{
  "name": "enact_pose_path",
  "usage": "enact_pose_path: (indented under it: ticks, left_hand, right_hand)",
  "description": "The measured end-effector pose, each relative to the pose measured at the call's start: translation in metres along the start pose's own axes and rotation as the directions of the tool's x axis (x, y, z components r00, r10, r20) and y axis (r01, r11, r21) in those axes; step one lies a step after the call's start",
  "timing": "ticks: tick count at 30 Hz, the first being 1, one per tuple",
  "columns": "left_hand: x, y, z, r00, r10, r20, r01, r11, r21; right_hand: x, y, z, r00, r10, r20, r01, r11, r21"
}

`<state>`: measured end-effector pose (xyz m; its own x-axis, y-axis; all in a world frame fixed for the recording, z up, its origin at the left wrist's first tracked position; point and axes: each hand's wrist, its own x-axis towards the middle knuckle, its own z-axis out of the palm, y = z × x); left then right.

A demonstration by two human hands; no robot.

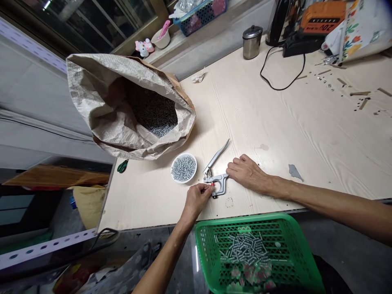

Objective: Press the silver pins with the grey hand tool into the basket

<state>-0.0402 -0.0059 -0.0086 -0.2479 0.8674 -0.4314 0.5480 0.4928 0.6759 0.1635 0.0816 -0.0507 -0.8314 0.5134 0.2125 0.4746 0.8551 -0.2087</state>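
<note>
A pair of grey snap-fastener pliers (221,183) lies on the table, its upper lever raised at a slant and a red part showing at the jaw. My right hand (246,173) is closed around the end of the pliers' fixed handle. At the jaw, my left hand (198,198) is pinched shut; whatever lies between its fingertips is too small to make out. A white bowl (184,182) full of small metal spring-like pieces (183,166) stands just beyond my left hand. Nearer my body, a green plastic basket (206,245) holds a loose pile of similar metal pieces (246,248).
A large woven sack (82,81) of metal pieces stands open at the back left. Green-handled scissors (123,166) lie by the left edge. Behind are a metal canister (252,43), a black cable (283,88) and an orange battery pack (323,18). Small scraps are scattered at right.
</note>
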Motion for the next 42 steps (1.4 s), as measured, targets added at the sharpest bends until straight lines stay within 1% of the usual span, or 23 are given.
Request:
enact_pose_path:
  ticks: [3,5,7,9,12,14,22,24,25,26,27,28,29,30,31,32,33,34,35,38,40,42]
  left_hand:
    - [0.0,-0.002,0.001,0.993,-0.093,0.072,0.098,0.993,-0.06]
    - [-0.001,-0.002,0.002,0.986,-0.135,0.095,0.146,0.982,-0.121]
    - [-0.003,-0.001,0.003,0.98,-0.168,0.102,0.184,0.968,-0.173]
    - [-0.005,0.001,0.004,0.976,-0.192,0.101,0.209,0.957,-0.203]
    - [-0.006,0.003,0.004,0.974,-0.207,0.088,0.222,0.951,-0.216]
    - [-0.007,0.004,0.005,0.975,-0.205,0.081,0.218,0.952,-0.217]
    - [-0.007,0.0,0.006,0.981,-0.185,0.056,0.193,0.956,-0.22]
    - [-0.01,-0.002,0.006,0.985,-0.167,0.051,0.173,0.972,-0.159]
    - [-0.013,-0.002,0.007,0.989,-0.148,0.022,0.149,0.985,-0.088]
    - [-0.016,-0.001,0.008,0.994,-0.108,-0.037,0.108,0.994,0.008]
    - [-0.019,0.0,0.01,0.993,-0.034,-0.112,0.047,0.991,0.122]
    - [-0.021,0.002,0.012,0.981,0.077,-0.178,-0.033,0.97,0.24]
    - [-0.022,0.004,0.016,0.953,0.211,-0.216,-0.126,0.929,0.349]
    - [-0.021,0.008,0.02,0.913,0.346,-0.215,-0.227,0.871,0.437]
    - [-0.018,0.011,0.024,0.871,0.46,-0.173,-0.325,0.804,0.498]
    - [-0.013,0.015,0.027,0.834,0.542,-0.104,-0.414,0.738,0.533]
    - [-0.007,0.018,0.029,0.802,0.596,-0.03,-0.485,0.681,0.549]
    - [0.0,0.021,0.03,0.78,0.624,0.036,-0.534,0.635,0.559]
    - [0.008,0.024,0.03,0.769,0.632,0.096,-0.564,0.6,0.567]
    - [0.025,0.032,0.024,0.769,0.594,0.235,-0.595,0.533,0.601]
    - [0.032,0.037,0.019,0.776,0.564,0.283,-0.595,0.504,0.626]
    - [0.036,0.043,0.017,0.775,0.554,0.304,-0.601,0.499,0.624]
  right_hand:
    - [0.002,0.004,-0.009,0.997,0.025,0.074,-0.033,0.994,0.103]
    - [0.005,0.011,-0.017,0.998,0.0,0.063,-0.01,0.988,0.154]
    - [0.011,0.021,-0.023,0.998,-0.035,0.058,0.025,0.987,0.156]
    - [0.02,0.029,-0.026,0.992,-0.061,0.115,0.045,0.99,0.137]
    - [0.034,0.037,-0.03,0.969,-0.086,0.233,0.054,0.989,0.138]
    - [0.04,0.038,-0.032,0.961,-0.089,0.262,0.054,0.989,0.14]
    - [0.034,0.031,-0.037,0.973,-0.076,0.22,0.044,0.988,0.149]
    - [0.033,0.03,-0.037,0.974,-0.065,0.215,0.032,0.988,0.154]
    - [0.032,0.029,-0.037,0.975,-0.059,0.214,0.024,0.987,0.161]
    - [0.031,0.028,-0.037,0.976,-0.053,0.213,0.016,0.985,0.17]
    - [0.03,0.027,-0.037,0.977,-0.05,0.209,0.012,0.983,0.181]
    - [0.029,0.026,-0.037,0.978,-0.053,0.201,0.013,0.98,0.196]
    - [0.028,0.025,-0.037,0.98,-0.058,0.189,0.017,0.977,0.212]
    - [0.027,0.023,-0.037,0.983,-0.063,0.175,0.022,0.974,0.226]
    - [0.025,0.021,-0.036,0.985,-0.064,0.16,0.024,0.971,0.239]
    - [0.024,0.019,-0.036,0.987,-0.061,0.15,0.022,0.968,0.252]
    - [0.022,0.018,-0.036,0.988,-0.055,0.145,0.015,0.965,0.262]
    - [0.021,0.016,-0.036,0.988,-0.047,0.146,0.006,0.963,0.27]
    - [0.02,0.015,-0.036,0.987,-0.038,0.154,-0.006,0.962,0.274]
    - [0.016,0.016,-0.04,0.979,0.035,0.203,-0.08,0.972,0.219]
    - [0.013,0.019,-0.043,0.97,0.084,0.227,-0.12,0.981,0.153]
    - [0.012,0.023,-0.046,0.969,0.084,0.231,-0.111,0.988,0.106]
